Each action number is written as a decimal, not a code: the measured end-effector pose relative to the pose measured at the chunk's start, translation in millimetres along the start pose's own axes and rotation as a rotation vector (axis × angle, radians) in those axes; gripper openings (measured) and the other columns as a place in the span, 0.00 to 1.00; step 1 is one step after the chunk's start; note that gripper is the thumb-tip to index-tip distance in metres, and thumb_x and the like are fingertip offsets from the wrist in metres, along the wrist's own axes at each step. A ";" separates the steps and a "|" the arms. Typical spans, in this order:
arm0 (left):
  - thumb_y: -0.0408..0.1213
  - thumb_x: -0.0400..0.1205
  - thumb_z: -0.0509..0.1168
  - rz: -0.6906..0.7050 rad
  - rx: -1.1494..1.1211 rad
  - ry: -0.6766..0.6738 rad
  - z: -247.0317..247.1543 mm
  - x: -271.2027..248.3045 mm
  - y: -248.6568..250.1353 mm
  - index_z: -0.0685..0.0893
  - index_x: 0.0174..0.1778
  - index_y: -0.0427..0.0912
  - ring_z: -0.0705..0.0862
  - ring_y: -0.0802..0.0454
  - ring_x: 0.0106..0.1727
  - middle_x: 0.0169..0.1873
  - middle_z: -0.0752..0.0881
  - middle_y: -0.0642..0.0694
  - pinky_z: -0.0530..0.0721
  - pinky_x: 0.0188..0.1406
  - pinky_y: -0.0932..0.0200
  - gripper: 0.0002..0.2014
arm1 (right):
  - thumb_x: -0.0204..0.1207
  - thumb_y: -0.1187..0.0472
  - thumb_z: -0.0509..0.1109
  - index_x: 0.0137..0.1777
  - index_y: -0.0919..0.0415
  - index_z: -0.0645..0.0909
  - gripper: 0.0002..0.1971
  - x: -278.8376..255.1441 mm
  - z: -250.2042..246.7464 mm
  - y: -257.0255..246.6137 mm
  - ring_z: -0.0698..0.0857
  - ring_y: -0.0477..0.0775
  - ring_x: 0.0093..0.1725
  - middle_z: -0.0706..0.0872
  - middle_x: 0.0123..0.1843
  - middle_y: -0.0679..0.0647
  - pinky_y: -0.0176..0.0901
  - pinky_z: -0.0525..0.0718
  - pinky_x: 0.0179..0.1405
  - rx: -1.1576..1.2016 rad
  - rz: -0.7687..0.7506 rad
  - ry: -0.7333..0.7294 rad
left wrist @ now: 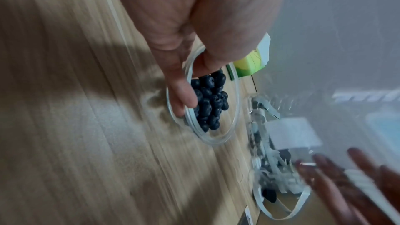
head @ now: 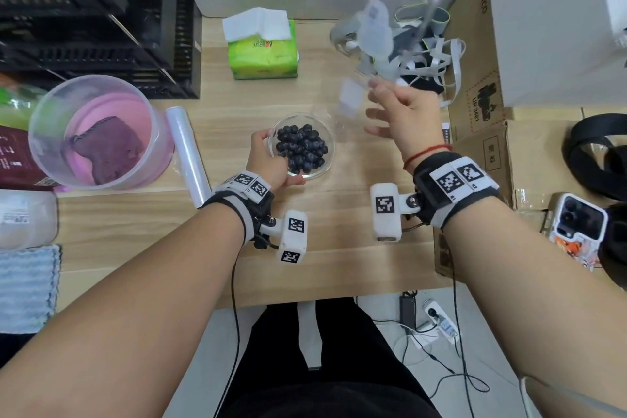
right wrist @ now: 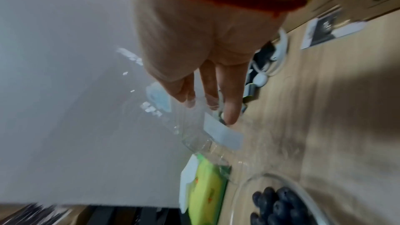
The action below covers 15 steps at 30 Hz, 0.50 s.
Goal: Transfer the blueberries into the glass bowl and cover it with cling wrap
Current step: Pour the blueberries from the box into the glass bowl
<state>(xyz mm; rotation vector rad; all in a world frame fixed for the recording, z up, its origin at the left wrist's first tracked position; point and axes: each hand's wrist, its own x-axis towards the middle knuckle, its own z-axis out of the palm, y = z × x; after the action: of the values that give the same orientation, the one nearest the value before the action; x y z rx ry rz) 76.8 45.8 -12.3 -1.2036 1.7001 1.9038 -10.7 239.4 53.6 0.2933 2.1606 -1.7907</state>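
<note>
A small glass bowl [head: 333,149] [left wrist: 236,109] [right wrist: 240,192] holds a heap of blueberries [head: 302,148] [left wrist: 211,102] [right wrist: 279,208] mid-table. My left hand [head: 271,159] [left wrist: 184,90] grips its near-left rim, thumb inside. My right hand [head: 386,112] [right wrist: 212,102] [left wrist: 350,174] hovers right of the bowl, fingers straight and spread. Just beyond its fingertips a clear plastic blueberry box [head: 373,41] [right wrist: 216,136] [left wrist: 292,133] with a white label is blurred in the air; whether the fingers touch it is unclear. A cling wrap roll [head: 186,153] lies left of the bowl.
A green tissue pack [head: 263,51] [right wrist: 205,186] stands behind the bowl. A tangle of grey straps [head: 427,44] lies back right beside cardboard boxes [head: 481,119]. A clear tub [head: 98,132] and black crates [head: 84,27] fill the left. A phone [head: 576,224] lies right.
</note>
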 end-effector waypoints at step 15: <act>0.44 0.80 0.67 0.022 0.670 0.286 -10.7 3.1 3.4 0.68 0.76 0.52 0.79 0.39 0.64 0.71 0.73 0.38 0.79 0.58 0.49 0.28 | 0.80 0.74 0.61 0.61 0.58 0.82 0.16 2.2 -40.9 55.4 0.83 0.56 0.27 0.84 0.49 0.64 0.58 0.94 0.40 0.086 0.291 0.023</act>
<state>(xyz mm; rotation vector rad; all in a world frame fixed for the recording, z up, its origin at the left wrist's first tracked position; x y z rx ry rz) 76.6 34.2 -11.7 -1.1988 2.2434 1.0369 2.4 290.1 8.8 0.6173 1.9406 -1.7210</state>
